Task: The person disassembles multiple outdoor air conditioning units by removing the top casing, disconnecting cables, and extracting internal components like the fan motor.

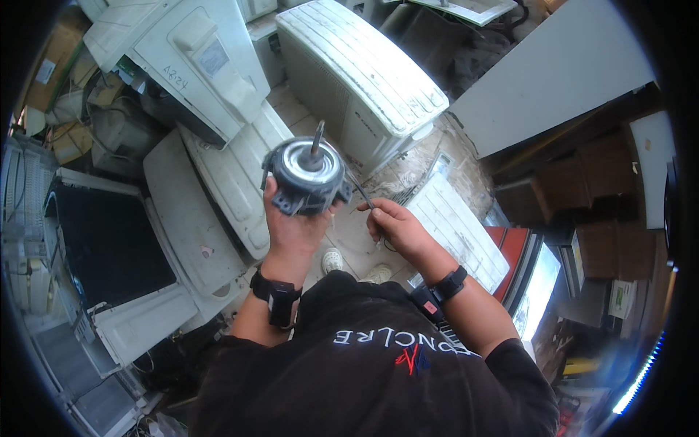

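Observation:
A round electric fan motor (304,175) with a dark body, a silver face and a metal shaft pointing up is held in front of me. My left hand (291,222) grips it from below, fingers wrapped around its underside and partly hidden. From the motor's right side runs a thin dark cable (362,191). My right hand (397,226) pinches that cable between thumb and fingers, just right of the motor. Both wrists carry black straps with small boxes.
White air conditioner outdoor units (357,65) stand ahead, one more (211,65) leaning at the left. Large pale panels (193,211) lie to my left. A white ribbed casing (459,233) sits on the right, near a red-sided appliance (507,244). My shoes (333,260) are on the tiled floor.

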Tool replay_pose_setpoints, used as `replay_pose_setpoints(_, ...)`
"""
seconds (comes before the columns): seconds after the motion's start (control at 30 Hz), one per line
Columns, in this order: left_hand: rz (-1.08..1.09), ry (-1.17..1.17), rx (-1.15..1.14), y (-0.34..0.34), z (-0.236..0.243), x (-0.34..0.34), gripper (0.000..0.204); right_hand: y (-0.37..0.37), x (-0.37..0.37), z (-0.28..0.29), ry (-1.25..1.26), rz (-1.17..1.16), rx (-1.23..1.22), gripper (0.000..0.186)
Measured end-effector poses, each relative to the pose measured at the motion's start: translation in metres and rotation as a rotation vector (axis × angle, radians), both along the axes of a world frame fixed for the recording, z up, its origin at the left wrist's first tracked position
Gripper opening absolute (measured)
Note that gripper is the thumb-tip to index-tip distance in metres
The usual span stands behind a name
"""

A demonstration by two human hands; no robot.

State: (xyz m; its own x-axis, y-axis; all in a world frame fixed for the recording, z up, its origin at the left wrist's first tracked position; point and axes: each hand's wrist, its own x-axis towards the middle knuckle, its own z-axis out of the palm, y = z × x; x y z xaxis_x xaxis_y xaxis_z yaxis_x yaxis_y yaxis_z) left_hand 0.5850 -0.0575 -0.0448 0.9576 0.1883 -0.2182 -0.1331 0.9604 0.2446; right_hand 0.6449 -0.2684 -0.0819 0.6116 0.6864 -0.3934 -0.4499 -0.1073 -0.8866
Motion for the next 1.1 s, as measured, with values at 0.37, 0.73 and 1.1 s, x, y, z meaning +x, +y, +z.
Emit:
replay_pose_setpoints(0.37, 0.379, 0.246, 1.115, -0.006, -0.022, 0.018, 0.085, 0.03, -0.009, 0.083, -1.01, 0.377, -0.516, 0.031)
replay_pose_setpoints(0.73, -0.043, 0.225, 1.698, -0.006, -0.058, -0.003, 0.09, 0.0, 0.029, 0.143, -1.241, 0.555, -0.536, 0.017)
replay_pose_setpoints(1.1, -0.641, -0.047, 1.232, -0.008, -0.043, -0.015, 0.085, 0.011, 0.06, 0.147, -1.353, 0.701, -0.277, 0.017)
